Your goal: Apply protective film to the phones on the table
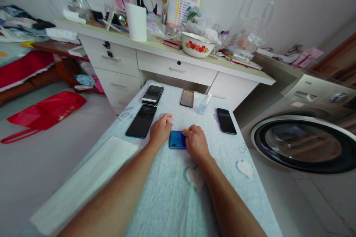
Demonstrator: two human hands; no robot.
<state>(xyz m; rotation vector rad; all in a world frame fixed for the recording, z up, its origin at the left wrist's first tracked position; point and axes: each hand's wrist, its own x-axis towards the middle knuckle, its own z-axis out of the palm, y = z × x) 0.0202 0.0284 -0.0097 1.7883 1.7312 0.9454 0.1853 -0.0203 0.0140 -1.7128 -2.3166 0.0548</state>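
A blue phone (pixel 177 140) lies back side up on the cloth-covered table, its camera corner toward the left. My right hand (pixel 197 143) grips its right end, fingers curled over the edge. Just left of the phone is my left hand (pixel 160 130), fingers curled together at a small pale pink pad (pixel 171 118), mostly hidden behind them. A large black phone (pixel 141 121) lies beside my left wrist. Beyond the hands stand a clear spray bottle (pixel 204 104) and a brownish phone case (pixel 187 98) lying flat.
Stacked phones (pixel 152 94) lie at the far left of the table, and a dark phone (pixel 226 121) near its right edge. A long whitish folded cloth (pixel 86 185) runs along the left. Behind is a desk (pixel 178 66); a washing machine (pixel 300 96) stands on the right.
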